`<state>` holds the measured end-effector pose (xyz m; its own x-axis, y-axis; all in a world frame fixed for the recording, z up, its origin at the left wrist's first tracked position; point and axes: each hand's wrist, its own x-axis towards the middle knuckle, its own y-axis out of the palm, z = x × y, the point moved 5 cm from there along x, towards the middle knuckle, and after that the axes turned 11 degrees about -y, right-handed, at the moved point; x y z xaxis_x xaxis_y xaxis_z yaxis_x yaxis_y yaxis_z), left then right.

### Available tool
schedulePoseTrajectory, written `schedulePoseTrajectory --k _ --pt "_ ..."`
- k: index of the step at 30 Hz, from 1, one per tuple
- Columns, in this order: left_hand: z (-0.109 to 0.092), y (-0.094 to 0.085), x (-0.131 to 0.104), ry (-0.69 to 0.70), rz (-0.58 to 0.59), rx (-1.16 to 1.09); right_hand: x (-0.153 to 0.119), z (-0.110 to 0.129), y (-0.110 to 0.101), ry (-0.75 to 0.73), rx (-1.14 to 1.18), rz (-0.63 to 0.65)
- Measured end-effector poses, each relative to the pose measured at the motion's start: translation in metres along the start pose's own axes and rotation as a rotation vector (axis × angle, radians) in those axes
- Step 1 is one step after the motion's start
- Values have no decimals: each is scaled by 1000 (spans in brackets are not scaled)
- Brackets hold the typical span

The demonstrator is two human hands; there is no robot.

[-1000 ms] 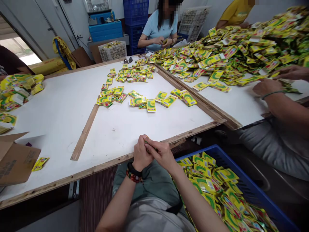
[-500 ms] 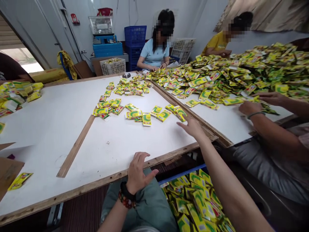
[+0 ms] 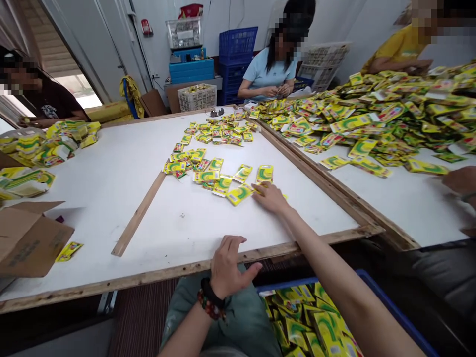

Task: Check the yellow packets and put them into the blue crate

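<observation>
My right hand (image 3: 270, 197) reaches over the white table, its fingers stretched out and lying low among small flat yellow-and-green boxes. Its fingertips touch or nearly touch the right end of one box (image 3: 239, 194). A bit of yellow shows beside the palm, so another box may lie partly hidden there. Just beyond the fingers lies a separate box (image 3: 265, 173). My left hand (image 3: 227, 267) rests at the table's wooden front edge, thumb spread from the fingers, holding nothing. More boxes (image 3: 207, 176) form a loose cluster to the left of my right hand.
A blue crate (image 3: 372, 285) full of boxes stands below the table edge. Wooden strips (image 3: 143, 210) divide the white tabletop (image 3: 130, 148). A big heap of boxes (image 3: 353, 119) covers the right table. At left sits an open cardboard carton (image 3: 33, 243). Several people work around the tables.
My right hand has moved left across the table, and boxes near it have shifted left toward the cluster. My left hand stays at the edge. The view has turned left.
</observation>
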<state>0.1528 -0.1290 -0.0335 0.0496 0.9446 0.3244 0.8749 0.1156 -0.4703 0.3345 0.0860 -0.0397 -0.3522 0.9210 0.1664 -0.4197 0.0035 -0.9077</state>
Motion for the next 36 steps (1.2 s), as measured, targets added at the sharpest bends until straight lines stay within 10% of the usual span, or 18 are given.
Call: schedulePoseTrajectory --k 8,14,27,36 --pt "16 -7 0 -165 -266 -142 -90 101 24 -167 735 -180" --pt "20 -7 0 -197 -140 -206 -134 157 45 -21 1573 -266" --pt "19 -4 -9 -40 -256 59 -146 166 37 389 1599 -469" --pt "10 -8 -5 16 -139 -40 -159 173 11 -70 983 -457"
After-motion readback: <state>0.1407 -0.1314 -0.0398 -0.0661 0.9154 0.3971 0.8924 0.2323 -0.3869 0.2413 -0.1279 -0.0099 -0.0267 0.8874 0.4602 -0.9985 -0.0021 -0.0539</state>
